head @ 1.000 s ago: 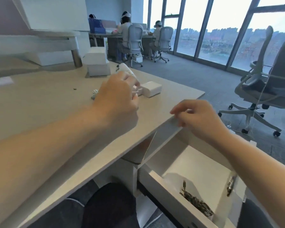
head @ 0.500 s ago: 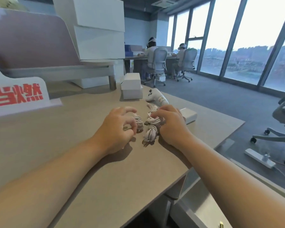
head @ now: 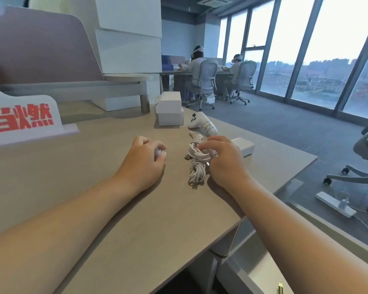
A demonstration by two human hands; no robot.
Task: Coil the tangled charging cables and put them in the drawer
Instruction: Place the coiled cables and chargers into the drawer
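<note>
Head view, from just behind the person's shoulders: the left hand (head: 146, 161) rests on the pale wood-grain desktop (head: 83, 155), its fingers curled tight round a small white cable bundle (head: 160, 153), of which only a bit peeks out. Near it, the right hand (head: 224, 161) has its fingertips hooked into the tangled white charging cables (head: 197, 166). These lie in a knotted heap on the desktop, with a dark USB plug (head: 187, 157) sticking out on the left. Behind the heap rests a white game controller with a handwritten label (head: 202, 124), and further back are two stacked white cardboard boxes (head: 170, 111). A small white rectangular box (head: 245, 146) sits just past the right hand. The grey drawer (head: 249, 268) stands pulled out below the desk's near right corner, under the right forearm.
</note>
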